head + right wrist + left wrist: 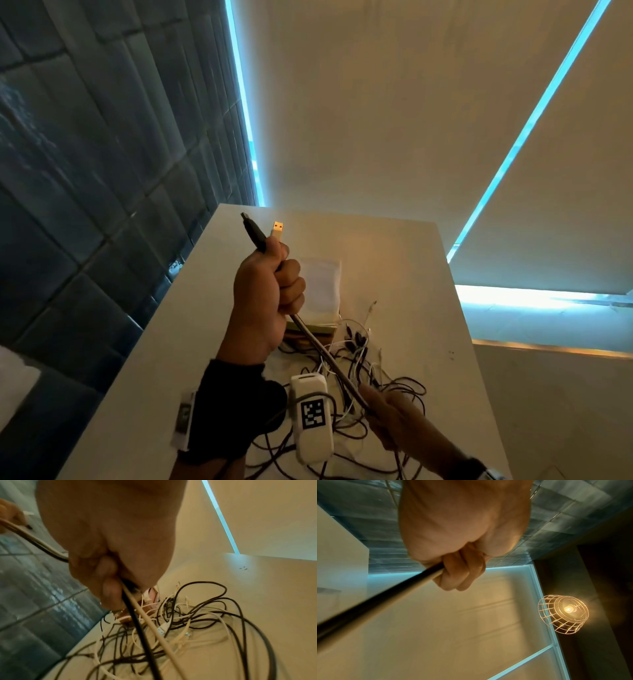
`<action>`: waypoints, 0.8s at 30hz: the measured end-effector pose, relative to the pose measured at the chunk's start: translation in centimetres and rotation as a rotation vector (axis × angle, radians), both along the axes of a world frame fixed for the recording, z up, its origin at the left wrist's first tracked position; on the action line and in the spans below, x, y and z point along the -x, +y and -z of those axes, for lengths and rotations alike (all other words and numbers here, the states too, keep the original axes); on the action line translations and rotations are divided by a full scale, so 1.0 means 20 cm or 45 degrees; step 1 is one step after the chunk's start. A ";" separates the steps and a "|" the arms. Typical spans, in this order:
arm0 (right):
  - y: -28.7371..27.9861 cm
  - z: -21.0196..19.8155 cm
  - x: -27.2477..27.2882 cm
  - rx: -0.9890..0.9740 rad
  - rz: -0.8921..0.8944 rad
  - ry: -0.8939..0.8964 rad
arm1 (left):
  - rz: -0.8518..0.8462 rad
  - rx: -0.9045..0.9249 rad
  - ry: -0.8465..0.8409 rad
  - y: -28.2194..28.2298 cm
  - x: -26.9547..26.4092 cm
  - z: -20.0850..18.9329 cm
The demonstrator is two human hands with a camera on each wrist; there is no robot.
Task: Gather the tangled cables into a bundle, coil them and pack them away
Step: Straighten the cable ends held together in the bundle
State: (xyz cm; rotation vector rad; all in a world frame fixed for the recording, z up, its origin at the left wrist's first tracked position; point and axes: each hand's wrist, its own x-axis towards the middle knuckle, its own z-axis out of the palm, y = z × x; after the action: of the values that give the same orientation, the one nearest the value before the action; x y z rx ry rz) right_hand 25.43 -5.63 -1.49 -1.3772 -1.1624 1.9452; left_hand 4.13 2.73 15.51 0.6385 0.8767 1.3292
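Observation:
My left hand (274, 284) is raised above the table in a fist, gripping a black cable and a white cable together. The black plug (252, 230) and the white USB plug (276, 230) stick out above the fist. Both cables run taut (325, 354) down to my right hand (385, 411), which holds them low at the near side. In the right wrist view the black and white cables (137, 614) pass through the curled fingers (109, 574). In the left wrist view the fist (458, 572) grips a dark cable (376, 601). A tangled pile of black and white cables (359, 387) lies on the table.
The white table (411, 274) has a pale pouch or stack (320, 291) behind the left hand. A dark tiled wall (85, 171) runs along the left edge. A wire-caged lamp (563, 614) shows in the left wrist view.

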 end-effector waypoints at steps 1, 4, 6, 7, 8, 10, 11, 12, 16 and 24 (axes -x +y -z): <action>0.01 0.01 -0.02 -0.046 -0.092 -0.059 | 0.012 0.015 -0.003 0.00 -0.01 0.01; 0.11 0.04 -0.08 -0.469 -0.496 -0.629 | 0.064 0.057 -0.015 0.03 -0.01 0.03; 0.24 0.04 -0.11 -0.568 -0.261 -0.787 | 0.085 0.078 -0.013 0.04 0.00 0.03; 0.33 0.04 -0.12 -0.591 -0.019 -0.824 | 0.090 0.087 -0.013 0.05 0.00 0.04; 0.42 0.08 -0.13 -0.573 0.186 -0.867 | 0.095 0.094 -0.015 0.06 0.01 0.04; 0.58 0.17 -0.13 -0.419 0.339 -0.945 | 0.098 0.094 -0.014 0.07 0.01 0.04; 0.63 0.23 -0.12 -0.324 0.307 -0.999 | 0.098 0.092 -0.016 0.08 0.01 0.04; 0.68 0.30 -0.11 -0.236 0.231 -1.074 | 0.096 0.091 -0.019 0.09 0.01 0.04; 0.73 0.46 -0.05 -0.060 0.040 -1.162 | 0.090 0.083 -0.018 0.10 0.03 0.04; 0.65 0.38 -0.07 -0.154 0.625 -0.715 | 0.082 0.112 0.036 0.10 0.02 0.10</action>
State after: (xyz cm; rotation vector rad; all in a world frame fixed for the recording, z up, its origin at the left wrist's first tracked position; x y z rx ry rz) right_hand 26.81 7.45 -9.02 -1.9843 -1.0122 1.1632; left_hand 3.65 4.81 13.48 0.6131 0.9251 1.2194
